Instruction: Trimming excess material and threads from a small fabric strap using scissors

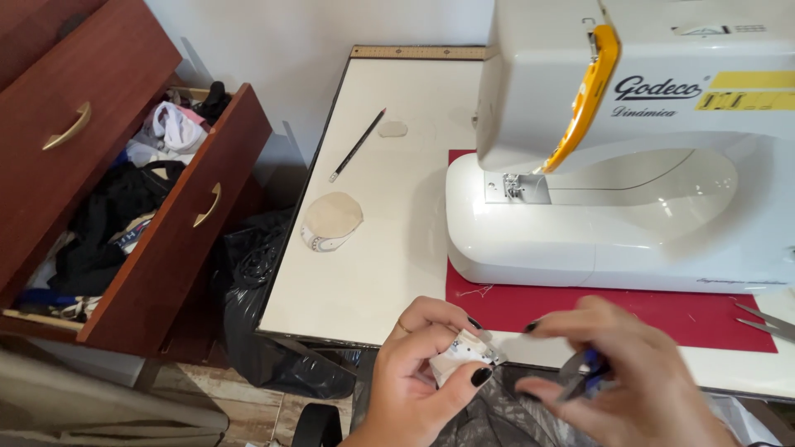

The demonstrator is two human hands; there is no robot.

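Pinching a small scrap of white patterned fabric (pixel 464 352) between thumb and fingers, the person's left hand (pixel 422 372) is clenched around it just off the near edge of the table (pixel 389 248), over a crumpled black plastic bag (pixel 489 422). The right hand (pixel 629 381) sits close beside it, blurred, with its fingers closed on a small pair of blue-handled snips (pixel 584 368) whose tip points toward the scrap; whether the blades touch the cloth I cannot tell.

On the white tabletop, a white sewing machine (pixel 629 157) with an orange strip down its front stands toward the far right corner, resting on a red mat (pixel 662 314) that reaches almost to the near edge. A loose thread lies on the mat's left end. Near the left edge lies a round beige fabric piece (pixel 331 219) with a patterned rim, and farther back a pencil (pixel 358 145) lies slantwise, with a small pale cloth patch (pixel 392 129) just beside its tip. A ruler strip (pixel 418 52) runs along the far edge. At the right edge, the metal tips of larger scissors (pixel 766 323) poke over the mat.

Left of the table stands a dark wood dresser (pixel 58 108) with one drawer (pixel 178 223) pulled open, stuffed with dark and light clothing.
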